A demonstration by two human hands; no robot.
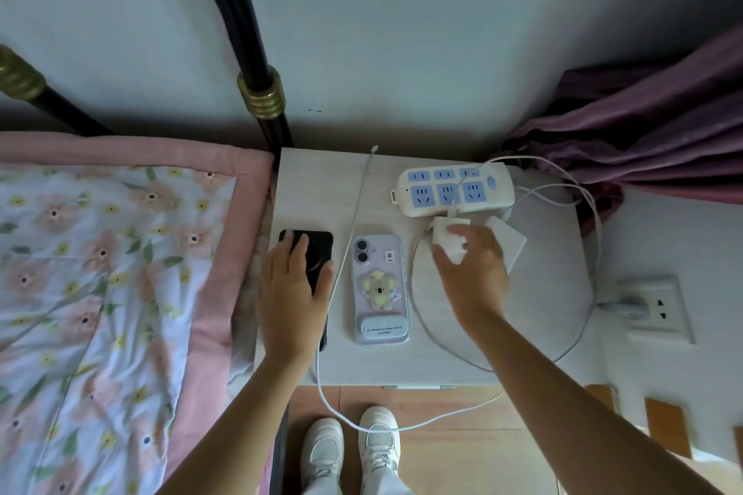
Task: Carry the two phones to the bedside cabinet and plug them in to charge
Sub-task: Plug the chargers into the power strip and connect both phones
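Note:
Two phones lie face down on the white bedside cabinet point(313, 181). The black phone point(319, 249) is at the cabinet's left edge, with my left hand point(291, 293) flat on top of it. The lilac phone point(380, 289), in a clear case with a koala sticker, lies free just to its right. My right hand point(474, 273) grips a white charger plug point(450, 243) just below the white-and-blue power strip point(454, 189). A second white charger block point(508, 239) lies behind that hand. A white cable point(356, 221) runs between the phones, its connector end point(374, 149) loose near the wall.
A bed with a floral quilt point(100, 273) and a black metal frame point(261, 100) borders the cabinet on the left. A purple curtain point(643, 125) hangs at the right. A wall socket point(651, 307) with a plug in it sits low on the right. Cable loops trail over the cabinet's front to my shoes point(349, 450).

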